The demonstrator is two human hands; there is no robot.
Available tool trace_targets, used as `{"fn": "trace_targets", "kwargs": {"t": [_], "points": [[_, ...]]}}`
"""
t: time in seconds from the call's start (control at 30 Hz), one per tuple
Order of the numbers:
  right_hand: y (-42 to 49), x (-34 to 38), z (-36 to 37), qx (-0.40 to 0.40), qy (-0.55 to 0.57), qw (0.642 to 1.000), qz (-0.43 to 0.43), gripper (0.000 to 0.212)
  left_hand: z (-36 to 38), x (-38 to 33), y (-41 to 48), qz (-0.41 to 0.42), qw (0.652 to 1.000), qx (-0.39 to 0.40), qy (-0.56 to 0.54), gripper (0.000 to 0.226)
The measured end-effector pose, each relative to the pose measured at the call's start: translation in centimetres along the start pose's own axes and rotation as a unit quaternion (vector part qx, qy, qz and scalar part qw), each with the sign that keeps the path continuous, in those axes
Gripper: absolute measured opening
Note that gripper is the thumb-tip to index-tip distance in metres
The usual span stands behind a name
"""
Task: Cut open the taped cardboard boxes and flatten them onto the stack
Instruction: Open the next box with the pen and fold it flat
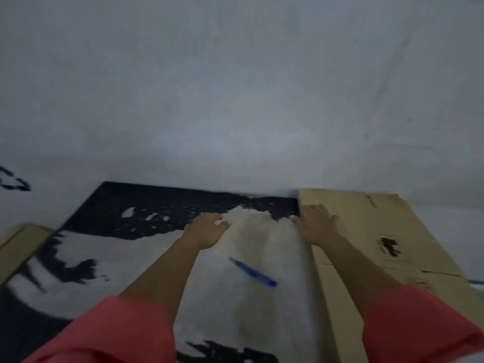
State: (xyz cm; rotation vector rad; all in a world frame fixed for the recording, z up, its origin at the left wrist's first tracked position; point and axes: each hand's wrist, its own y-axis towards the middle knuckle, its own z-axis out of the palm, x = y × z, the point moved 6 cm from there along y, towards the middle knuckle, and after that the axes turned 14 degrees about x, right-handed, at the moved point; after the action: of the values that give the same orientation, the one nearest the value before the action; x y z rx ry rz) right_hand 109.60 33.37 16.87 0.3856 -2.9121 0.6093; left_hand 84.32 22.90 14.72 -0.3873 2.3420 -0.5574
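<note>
Two hands reach forward, neither holding anything. The left hand [207, 229] rests on the shaggy black-and-white rug [104, 244] with a loosely curled, empty grip. The right hand [318, 224] presses its grip, spread flat, on the far left corner of the flattened cardboard [379, 231], a smooth, creased tan sheet against the wall. A slim blue cutter [252, 271], blurred, lies loose on the pile between the forearms. A wrist or knee could land on it, and the stiff sheet might skid under pressure.
</note>
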Motion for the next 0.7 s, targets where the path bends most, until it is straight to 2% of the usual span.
{"fn": "trace_targets", "kwargs": {"t": [0.27,0.47,0.6,0.7], "points": [[-3.2,24.0,4.7,0.022,0.003,0.992,-0.127,0.059,-11.4,19.2,-12.4,-0.082,0.992,-0.096,-0.001,0.038],[-4.9,38.9,8.8,0.051,-0.025,0.980,-0.193,0.060,-17.0,28.1,-21.5,-0.152,0.980,-0.123,0.042,0.031],[-4.8,47.5,10.3,0.059,-0.032,0.969,-0.240,0.059,-20.0,35.3,-24.0,-0.158,0.971,-0.172,-0.044,0.023],[-3.8,53.4,11.7,0.063,-0.026,0.963,-0.260,0.059,-22.8,40.6,-24.7,-0.172,0.965,-0.191,-0.042,0.047]]}}
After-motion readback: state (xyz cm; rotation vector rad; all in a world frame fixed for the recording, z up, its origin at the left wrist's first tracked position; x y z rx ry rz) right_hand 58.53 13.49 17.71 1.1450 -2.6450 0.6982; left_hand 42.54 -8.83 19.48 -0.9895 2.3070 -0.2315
